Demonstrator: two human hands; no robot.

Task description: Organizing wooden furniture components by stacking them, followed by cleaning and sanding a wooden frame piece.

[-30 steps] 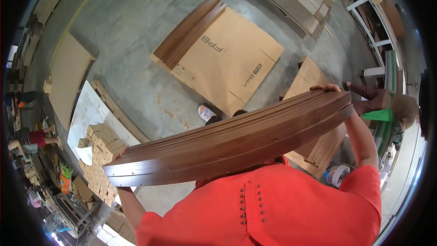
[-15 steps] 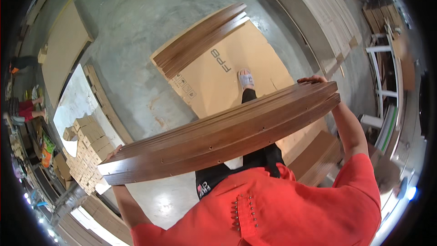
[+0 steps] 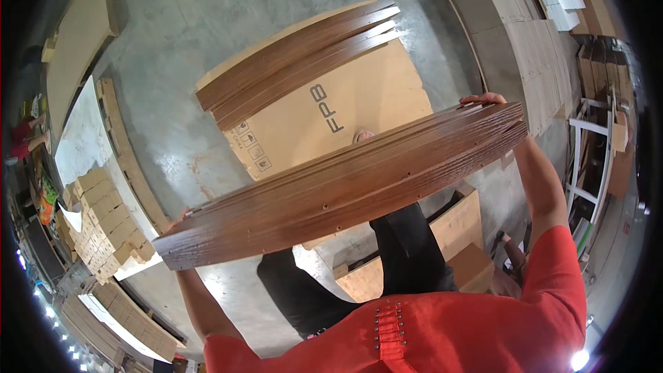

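Across the front of my body I carry a stack of long brown wooden boards (image 3: 331,193), with small screw holes along the near faces. My left hand (image 3: 181,217) grips its left end; the fingertips show over the far edge and the rest is behind the wood. At the other end, my right hand (image 3: 485,99) is wrapped over the far top edge. Ahead on the floor, a flat cardboard sheet (image 3: 380,90) bears more brown boards (image 3: 297,62), laid in two groups side by side. The toes of one foot (image 3: 363,136) show just past the carried boards.
Large flat cartons (image 3: 525,48) stand stacked at the far right, near a white metal frame (image 3: 587,159). Several small cardboard boxes (image 3: 103,214) are piled on the left. An open wooden-coloured box (image 3: 456,224) lies by my legs. Another person (image 3: 512,255) is partly visible at the right.
My view has shifted forward, and the cardboard sheet now looks nearer. My front foot is mostly hidden by the carried boards, which have tilted slightly. Both hands keep their hold.
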